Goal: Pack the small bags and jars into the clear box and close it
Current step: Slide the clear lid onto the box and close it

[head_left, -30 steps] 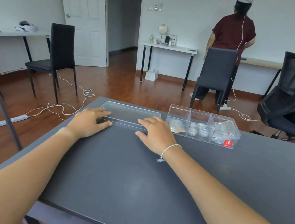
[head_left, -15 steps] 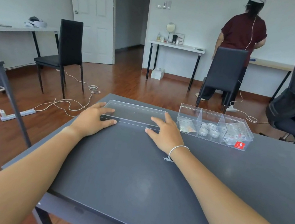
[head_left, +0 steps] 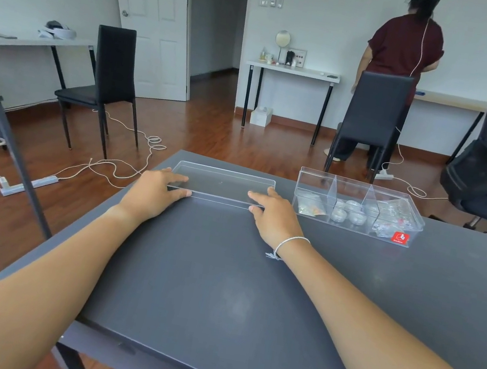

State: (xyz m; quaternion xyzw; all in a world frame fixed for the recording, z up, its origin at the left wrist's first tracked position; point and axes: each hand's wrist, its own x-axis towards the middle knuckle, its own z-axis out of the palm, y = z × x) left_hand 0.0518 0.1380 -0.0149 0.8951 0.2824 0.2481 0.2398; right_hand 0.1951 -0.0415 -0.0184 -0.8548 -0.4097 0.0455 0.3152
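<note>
Two hands: your left hand (head_left: 154,192) and right hand (head_left: 275,218) pinch the flat clear plastic lid (head_left: 223,182) at the far edge of the dark grey counter (head_left: 219,283), beside the packed clear divided box (head_left: 354,227). Slick plastic could slip free.

Red sticker (head_left: 401,237) on clear box (head_left: 354,227) front corner: white logo, wording probably too small to read.
</note>
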